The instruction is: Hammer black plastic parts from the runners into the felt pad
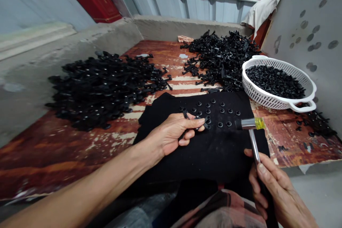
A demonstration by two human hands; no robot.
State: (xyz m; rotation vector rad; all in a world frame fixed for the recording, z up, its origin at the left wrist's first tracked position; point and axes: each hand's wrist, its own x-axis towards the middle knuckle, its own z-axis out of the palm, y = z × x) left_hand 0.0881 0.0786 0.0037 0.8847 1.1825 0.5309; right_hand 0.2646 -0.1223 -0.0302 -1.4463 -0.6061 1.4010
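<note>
Pinching black part (185,114) with left hand (176,130), gripping hammer (254,145) with right hand (274,178); advisable to steady squarely on cloth (213,153).

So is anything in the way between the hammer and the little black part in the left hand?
A few small black discs lie on the cloth between the hammer and the black part in the left hand. They look low, so probably nothing blocks it.

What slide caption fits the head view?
Left grip pinches a small black part over black cloth; right grip holds a hammer.
</note>
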